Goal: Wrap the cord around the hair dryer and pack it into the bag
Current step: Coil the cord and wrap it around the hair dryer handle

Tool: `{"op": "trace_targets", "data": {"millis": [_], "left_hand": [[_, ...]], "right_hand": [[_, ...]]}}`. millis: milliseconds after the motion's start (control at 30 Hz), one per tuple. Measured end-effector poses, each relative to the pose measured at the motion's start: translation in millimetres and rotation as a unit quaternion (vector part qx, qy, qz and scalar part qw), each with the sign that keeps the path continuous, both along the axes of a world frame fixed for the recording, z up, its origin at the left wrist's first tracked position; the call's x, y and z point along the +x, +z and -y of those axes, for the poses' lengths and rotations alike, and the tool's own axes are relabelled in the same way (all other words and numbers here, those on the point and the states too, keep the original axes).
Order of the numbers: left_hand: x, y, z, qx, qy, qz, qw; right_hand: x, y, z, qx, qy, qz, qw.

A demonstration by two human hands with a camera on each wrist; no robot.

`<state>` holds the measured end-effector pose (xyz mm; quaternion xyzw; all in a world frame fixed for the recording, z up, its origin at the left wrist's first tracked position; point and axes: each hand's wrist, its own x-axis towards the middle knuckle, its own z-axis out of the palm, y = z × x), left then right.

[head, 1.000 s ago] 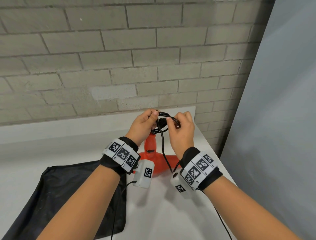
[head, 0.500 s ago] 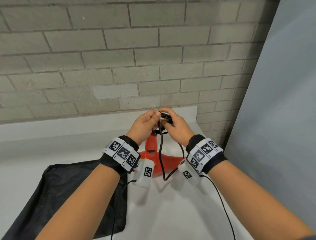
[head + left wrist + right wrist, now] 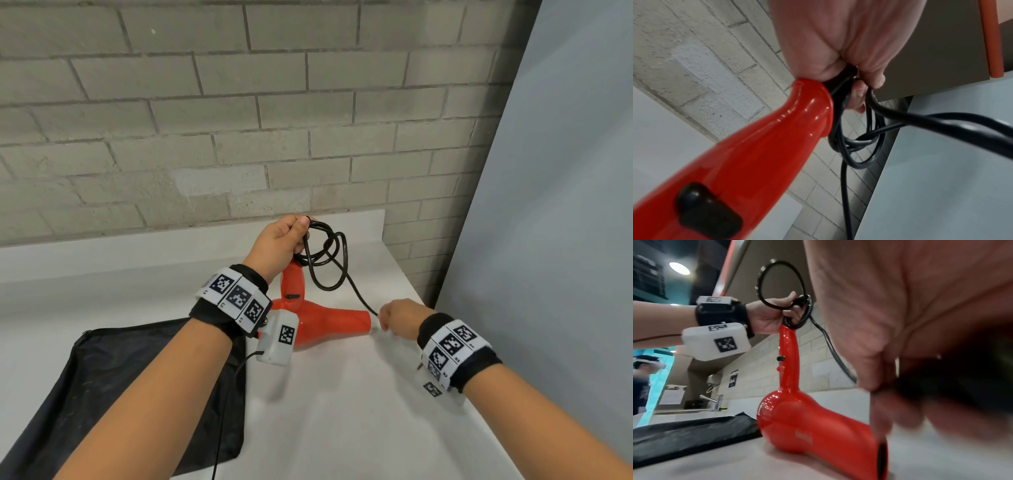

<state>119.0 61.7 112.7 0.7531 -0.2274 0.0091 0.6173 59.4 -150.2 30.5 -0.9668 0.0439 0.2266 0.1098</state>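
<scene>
**Hair dryer upright on the counter, cord held at both ends**

Head view: the left hand (image 3: 279,244) grips the top of the red hair dryer (image 3: 318,322) handle together with loose loops of the black cord (image 3: 327,255). The dryer body rests on the white counter (image 3: 342,411). The right hand (image 3: 400,318), just beside the nozzle, pinches the cord's free run. A black bag (image 3: 102,383) lies flat to the left; a brick wall (image 3: 239,120) stands behind.

Left wrist view: curled fingers (image 3: 858,97) close over the handle end and the cord coils hanging below them.

Right wrist view: blurred fingers (image 3: 871,369) are closed on the cord near the nozzle; a faucet (image 3: 712,400) shows in the background.
</scene>
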Motion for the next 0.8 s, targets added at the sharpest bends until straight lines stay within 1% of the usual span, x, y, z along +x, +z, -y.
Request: {"op": "trace_targets", "data": {"millis": [33,67,133,167,200,233,267,300,333,367,433,500,533,633,700,800], "left_hand": [[-0.6,0.6,0.3,0.001,0.001,0.000,1.000],[-1.9,1.7,0.7,0.001,0.001,0.001,1.000],[-3.9,3.5,1.3,-0.004,-0.001,-0.003,1.000],[-4.4,3.9,1.8,-0.012,0.002,-0.010,1.000],[-5.3,4.8,2.0,-0.021,0.005,-0.020,1.000],[-5.7,4.9,2.3,-0.028,0.010,-0.029,0.999],[-5.9,5.2,2.5,-0.031,0.014,-0.035,0.999],[-6.1,4.7,2.8,-0.032,0.016,-0.039,0.999],[-6.2,5.0,2.6,-0.032,0.018,-0.041,0.998],[-6.1,5.2,1.9,-0.031,0.021,-0.043,0.998],[-6.1,6.7,-1.4,-0.031,0.025,-0.048,0.998],[-5.0,7.8,-4.8,-0.035,0.022,-0.051,0.998],[-4.7,7.8,-5.7,-0.036,0.017,-0.052,0.998],[-3.5,4.7,-4.5,-0.031,-0.002,-0.045,0.998],[-3.7,3.3,-3.7,-0.020,-0.012,-0.036,0.999],[-3.7,3.2,-4.5,-0.016,-0.029,-0.032,0.999]], "right_hand": [[-2.4,1.4,-6.3,-0.004,0.001,-0.038,0.999],[-3.7,3.0,-11.4,-0.012,0.009,-0.057,0.998],[-1.6,7.3,-19.3,-0.049,0.061,-0.036,0.996],[1.7,10.3,-21.9,-0.036,0.077,0.006,0.996],[4.2,16.8,-25.6,0.025,0.069,0.058,0.996],[7.9,24.0,-31.8,0.118,0.056,0.128,0.983],[13.6,30.9,-37.9,0.211,0.055,0.212,0.953],[20.0,37.3,-44.7,0.277,0.062,0.278,0.918],[27.2,41.7,-49.7,0.324,0.068,0.311,0.891],[33.0,45.9,-54.1,0.360,0.071,0.319,0.874],[39.9,47.9,-60.2,0.428,0.061,0.279,0.857],[41.3,45.2,-65.4,0.475,0.071,0.249,0.841],[41.5,41.5,-67.6,0.493,0.075,0.244,0.832],[38.7,33.5,-74.1,0.543,0.033,0.243,0.803],[38.1,29.5,-74.9,0.569,0.025,0.248,0.784],[37.4,25.8,-75.6,0.574,0.020,0.260,0.777]]}}
